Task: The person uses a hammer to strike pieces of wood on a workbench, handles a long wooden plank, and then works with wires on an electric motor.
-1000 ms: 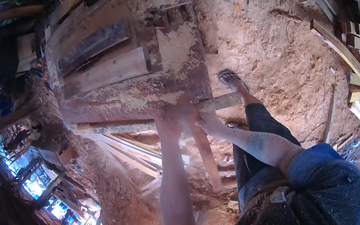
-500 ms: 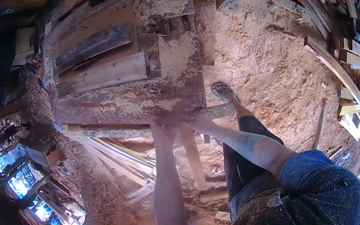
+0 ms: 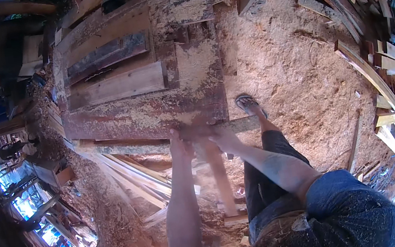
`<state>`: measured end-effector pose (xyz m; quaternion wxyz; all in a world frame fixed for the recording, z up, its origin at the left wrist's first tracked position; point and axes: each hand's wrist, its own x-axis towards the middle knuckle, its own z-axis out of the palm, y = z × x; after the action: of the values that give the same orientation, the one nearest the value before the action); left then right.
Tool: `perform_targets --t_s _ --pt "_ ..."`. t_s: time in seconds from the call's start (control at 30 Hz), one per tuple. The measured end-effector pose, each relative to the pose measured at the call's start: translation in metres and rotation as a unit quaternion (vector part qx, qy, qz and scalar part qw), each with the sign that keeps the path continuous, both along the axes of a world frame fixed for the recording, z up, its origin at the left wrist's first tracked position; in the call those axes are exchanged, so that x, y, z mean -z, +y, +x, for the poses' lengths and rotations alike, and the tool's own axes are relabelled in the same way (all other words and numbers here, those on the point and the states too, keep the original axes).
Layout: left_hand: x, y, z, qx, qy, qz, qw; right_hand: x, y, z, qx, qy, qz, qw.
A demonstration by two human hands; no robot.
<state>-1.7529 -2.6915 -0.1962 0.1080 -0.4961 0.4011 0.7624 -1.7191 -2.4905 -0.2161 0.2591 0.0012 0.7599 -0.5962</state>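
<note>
My left hand [image 3: 180, 148] and my right hand [image 3: 226, 139] are at the near edge of a sawdust-covered wooden workbench [image 3: 145, 120]. Between them is a short reddish-brown piece of wood [image 3: 196, 133], gripped at its left end by my left hand and at its right end by my right. Both hands are closed, their fingers partly hidden and slightly blurred. A narrow wooden board [image 3: 221, 179] runs down from just below the hands, smeared by motion; whether it joins the held piece I cannot tell.
On the bench lie a dark plank [image 3: 107, 56] and a paler plank [image 3: 116, 86]. Long wooden strips [image 3: 134, 177] lean below its left side. Sawdust covers the floor [image 3: 281, 63]. A curved slab [image 3: 380, 84] and stacked offcuts stand at right. My sandalled foot [image 3: 248, 103] is beside the bench.
The reddish-brown piece stays between my hands, which have shifted slightly down and apart. The lower end of the narrow board has swung a little right. The whole view has shifted slightly.
</note>
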Motion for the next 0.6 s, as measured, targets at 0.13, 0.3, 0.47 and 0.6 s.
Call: perform_targets --t_s 0.13,0.3,0.47,0.6 --pt "0.004 -0.015 0.006 0.029 -0.001 -0.020 0.999 -0.007 0.021 0.004 0.033 -0.064 -0.032 0.997" --pt "0.005 -0.009 0.000 0.003 -0.006 0.003 1.000 0.007 -0.010 0.020 0.049 -0.082 0.091 0.991" --pt "0.001 0.002 -0.004 0.006 -0.004 -0.002 1.000 0.024 -0.023 0.021 0.109 -0.026 0.101 0.989" --pt "0.000 -0.002 -0.001 0.023 -0.057 -0.034 0.998 0.026 -0.022 0.019 0.039 0.065 0.119 0.990"
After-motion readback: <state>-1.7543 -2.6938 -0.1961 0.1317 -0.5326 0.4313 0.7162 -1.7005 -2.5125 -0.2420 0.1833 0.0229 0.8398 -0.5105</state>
